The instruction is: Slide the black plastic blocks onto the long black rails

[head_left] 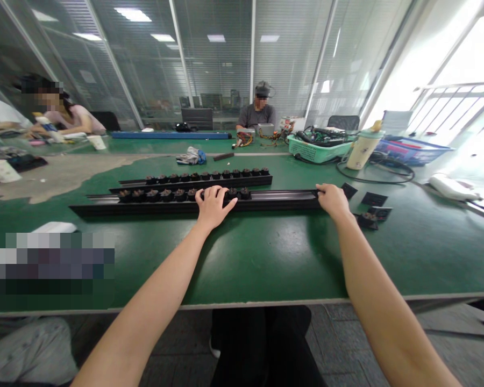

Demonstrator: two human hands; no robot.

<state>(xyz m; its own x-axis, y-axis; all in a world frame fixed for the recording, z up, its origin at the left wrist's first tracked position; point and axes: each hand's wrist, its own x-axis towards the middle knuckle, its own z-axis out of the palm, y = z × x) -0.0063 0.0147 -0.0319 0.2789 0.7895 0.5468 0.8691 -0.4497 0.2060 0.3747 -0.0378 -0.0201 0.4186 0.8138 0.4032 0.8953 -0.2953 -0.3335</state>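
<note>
A long black rail (165,208) lies across the table in front of me, with a row of black socket modules (153,195) in its left and middle part. Its right stretch (282,196) shows a bare channel. My left hand (212,207) rests over the modules near the middle, fingers spread and thumb apart. At the rail's right end, the closed fingers of my right hand (334,200) grip its tip. Whether a small part is also between those fingers is hidden. Just right of that hand lie black square plates (374,199) and a socket piece (367,220).
Behind it lies a second rail with modules (210,183). Farther back are a crumpled cloth (191,156), a green basket of cables (317,150), a cup with a lid (363,150) and a blue bar (169,135). People sit at the far side and left.
</note>
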